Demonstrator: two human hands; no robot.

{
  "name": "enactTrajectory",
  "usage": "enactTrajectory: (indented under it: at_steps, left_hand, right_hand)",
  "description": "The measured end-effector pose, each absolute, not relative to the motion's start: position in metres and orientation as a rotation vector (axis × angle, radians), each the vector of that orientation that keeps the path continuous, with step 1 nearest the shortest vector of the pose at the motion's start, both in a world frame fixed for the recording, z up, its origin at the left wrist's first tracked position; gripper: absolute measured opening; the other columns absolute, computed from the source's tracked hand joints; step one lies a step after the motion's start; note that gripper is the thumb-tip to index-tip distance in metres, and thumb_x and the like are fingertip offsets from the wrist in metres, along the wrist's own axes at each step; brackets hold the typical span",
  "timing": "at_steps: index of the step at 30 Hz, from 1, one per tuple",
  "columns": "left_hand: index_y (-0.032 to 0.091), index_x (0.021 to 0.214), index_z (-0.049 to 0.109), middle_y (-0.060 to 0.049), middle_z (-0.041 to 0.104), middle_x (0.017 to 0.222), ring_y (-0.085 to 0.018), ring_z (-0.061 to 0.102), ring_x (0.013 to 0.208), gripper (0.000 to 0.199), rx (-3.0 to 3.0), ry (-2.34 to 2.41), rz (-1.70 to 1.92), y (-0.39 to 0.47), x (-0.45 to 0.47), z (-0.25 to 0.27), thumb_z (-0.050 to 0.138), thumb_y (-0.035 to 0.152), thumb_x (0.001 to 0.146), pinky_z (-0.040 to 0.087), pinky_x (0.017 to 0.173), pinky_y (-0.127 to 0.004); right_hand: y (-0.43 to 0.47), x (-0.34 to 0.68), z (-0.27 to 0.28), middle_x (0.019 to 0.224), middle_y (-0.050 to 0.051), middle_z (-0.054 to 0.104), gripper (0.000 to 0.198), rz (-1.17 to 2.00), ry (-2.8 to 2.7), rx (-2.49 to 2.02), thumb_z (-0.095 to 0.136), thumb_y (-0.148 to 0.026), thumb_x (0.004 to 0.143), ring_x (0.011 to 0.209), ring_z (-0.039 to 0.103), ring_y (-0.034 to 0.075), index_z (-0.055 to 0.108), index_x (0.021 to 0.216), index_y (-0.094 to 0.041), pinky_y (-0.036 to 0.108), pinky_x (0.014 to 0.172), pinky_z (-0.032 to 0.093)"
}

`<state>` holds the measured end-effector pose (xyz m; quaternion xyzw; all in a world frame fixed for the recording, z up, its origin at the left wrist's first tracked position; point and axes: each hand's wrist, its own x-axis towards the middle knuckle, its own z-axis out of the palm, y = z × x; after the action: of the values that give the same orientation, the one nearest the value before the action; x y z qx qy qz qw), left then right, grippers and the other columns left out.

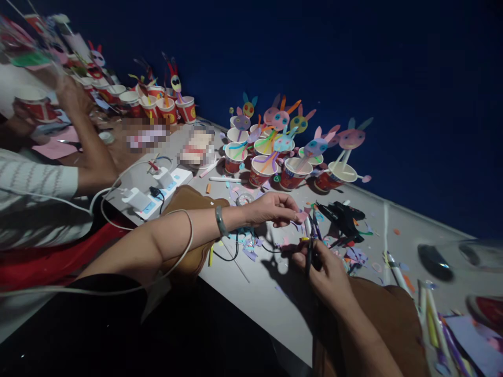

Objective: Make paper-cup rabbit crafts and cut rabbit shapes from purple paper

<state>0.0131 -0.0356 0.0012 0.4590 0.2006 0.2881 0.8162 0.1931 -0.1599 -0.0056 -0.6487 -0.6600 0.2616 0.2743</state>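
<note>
My left hand [275, 209] pinches a small pink paper piece [302, 217] above the table. Close beside it, my right hand [324, 269] grips dark-handled scissors [310, 254], their blades pointing up toward the paper. Whether the blades touch the paper I cannot tell. Beneath both hands lie scattered paper scraps [251, 246] in purple, pink and blue. A black hot glue gun [341, 217], as it looks, rests just right of the hands. Behind them stand several red paper cups [263, 170] holding paper animal heads [349, 137] with long ears.
A white power strip [167, 191] with plugs and cables lies on the left; one white cable crosses my left forearm. Brown cushions [196, 209] sit at the table edge. A co-worker's arm [94, 141] is at far left near more cups [184, 109]. Markers [226, 179] lie behind.
</note>
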Motion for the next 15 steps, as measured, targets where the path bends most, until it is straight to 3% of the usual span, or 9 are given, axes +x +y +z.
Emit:
enactTrajectory:
  at_steps: [15]
  left_hand:
    - [0.011,0.078,0.056,-0.004,0.069,0.079,-0.003,0.051,0.051,0.033,0.982,0.412,0.544,-0.036,0.013,-0.003,0.081,0.028,0.064,0.032,0.047,-0.02]
  right_hand:
    - [-0.158,0.18,0.009,0.062,-0.001,0.052,0.03,1.03,-1.639,-1.626,0.064,-0.047,0.077,0.058,0.047,0.014,0.054,0.067,-0.02,0.025,0.053,0.04]
